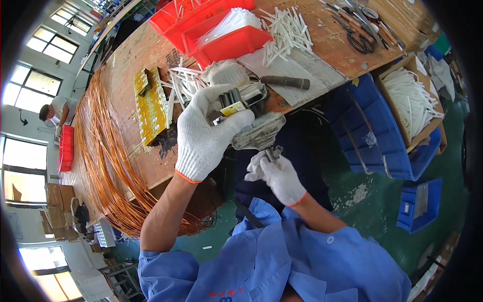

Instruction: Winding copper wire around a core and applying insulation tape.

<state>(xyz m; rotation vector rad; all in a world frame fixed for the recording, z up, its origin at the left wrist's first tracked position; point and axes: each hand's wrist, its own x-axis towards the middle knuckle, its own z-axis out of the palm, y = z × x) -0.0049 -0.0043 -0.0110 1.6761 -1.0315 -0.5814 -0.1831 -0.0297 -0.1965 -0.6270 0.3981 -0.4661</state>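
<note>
Gloved fingers [229,118] of the left hand [209,133] are closed around a grey metal tool [256,132] held just off the near edge of the bench [136,55], with a small yellow-and-dark part [232,104] sitting at its top. Below it, the right hand [279,176] pinches a small grey metal piece [273,152] between thumb and forefinger, right under the tool's lower end; whether piece and tool touch cannot be told.

Both hands work over open air above the lap and the green floor [372,201], so the likeliest mishap is a dropped piece: a loose pinch through thick cotton gloves could let it slip away. A glove tip caught against the tool is a second risk.

On the bench behind lie white sleeves [289,27], red bins [221,35], a yellow strip of parts [151,103] and a long sweep of copper wire [105,151]. Blue crates [382,136] stand at the right. Another person [58,108] works at the far end.
</note>
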